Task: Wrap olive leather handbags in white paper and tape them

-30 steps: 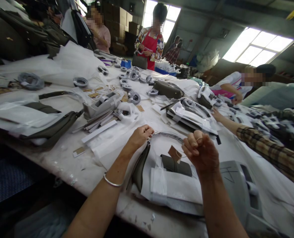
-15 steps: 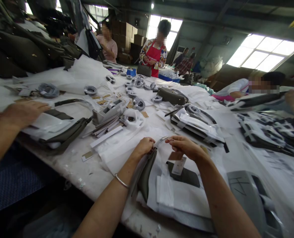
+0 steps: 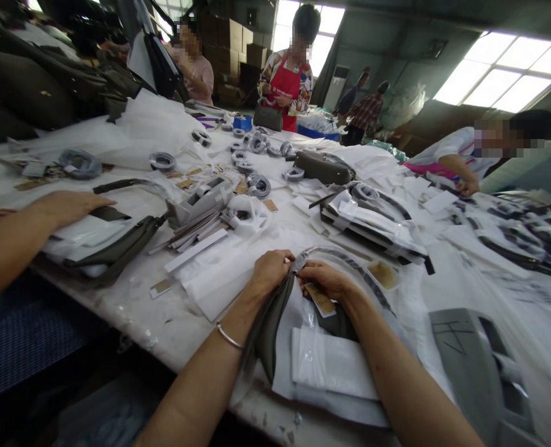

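Observation:
An olive-grey handbag lies in front of me, with white paper and clear wrapping across it. Its curved handle is covered in plastic film and arches up behind my hands. My left hand is closed on the handle's base at the bag's top corner. Pressed close beside it, my right hand has its fingers bent at the same spot. A brown and white hang tag dangles under the right fingers; its string is hidden there.
At left, a co-worker's hand rests on another handbag. A wrapped bag, coiled straps, a grey holder with card strips and a grey panel lie around the table. Other people stand or lean behind.
My right hand has moved left and down to the handle's base, bringing the hang tag with it. The handle's arch now shows. At right, a co-worker's arm has drawn back.

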`<action>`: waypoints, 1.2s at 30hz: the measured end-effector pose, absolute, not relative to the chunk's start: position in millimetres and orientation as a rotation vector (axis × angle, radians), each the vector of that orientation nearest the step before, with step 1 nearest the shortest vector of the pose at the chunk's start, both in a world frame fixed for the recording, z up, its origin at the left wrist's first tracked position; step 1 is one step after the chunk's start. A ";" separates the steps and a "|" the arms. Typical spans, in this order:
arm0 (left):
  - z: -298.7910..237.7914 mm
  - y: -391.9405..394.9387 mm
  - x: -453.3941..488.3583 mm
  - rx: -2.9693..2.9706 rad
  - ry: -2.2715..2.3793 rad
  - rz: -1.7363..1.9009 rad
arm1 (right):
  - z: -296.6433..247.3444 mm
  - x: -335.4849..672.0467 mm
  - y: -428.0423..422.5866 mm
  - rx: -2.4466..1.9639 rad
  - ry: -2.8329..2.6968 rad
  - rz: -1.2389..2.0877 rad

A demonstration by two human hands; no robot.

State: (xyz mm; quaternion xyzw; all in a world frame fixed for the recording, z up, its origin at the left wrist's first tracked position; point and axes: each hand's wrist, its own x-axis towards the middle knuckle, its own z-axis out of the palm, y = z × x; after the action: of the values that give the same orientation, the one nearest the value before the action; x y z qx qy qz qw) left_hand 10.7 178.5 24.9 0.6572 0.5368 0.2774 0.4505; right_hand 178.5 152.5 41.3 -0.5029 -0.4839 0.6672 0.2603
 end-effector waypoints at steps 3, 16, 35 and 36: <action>23.3 177.3 15.1 1.676 1.436 0.739 | 40.0 182.0 154.0 -1.376 -1.138 1.939; 24.9 185.1 3.6 1.333 1.117 0.966 | 40.6 193.2 146.8 -1.502 -1.151 1.360; 22.5 184.4 5.3 1.135 0.874 0.959 | 23.6 174.7 156.9 -1.022 -0.950 1.599; 22.6 184.5 5.0 1.144 0.879 0.955 | 23.5 174.6 156.9 -1.022 -0.956 1.595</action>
State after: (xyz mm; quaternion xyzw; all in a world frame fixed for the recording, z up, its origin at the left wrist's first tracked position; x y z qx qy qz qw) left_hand 5.0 184.5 22.6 0.5033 0.3867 0.4203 0.6485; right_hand 174.6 156.9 23.5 -0.4204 -0.3934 0.6559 0.4882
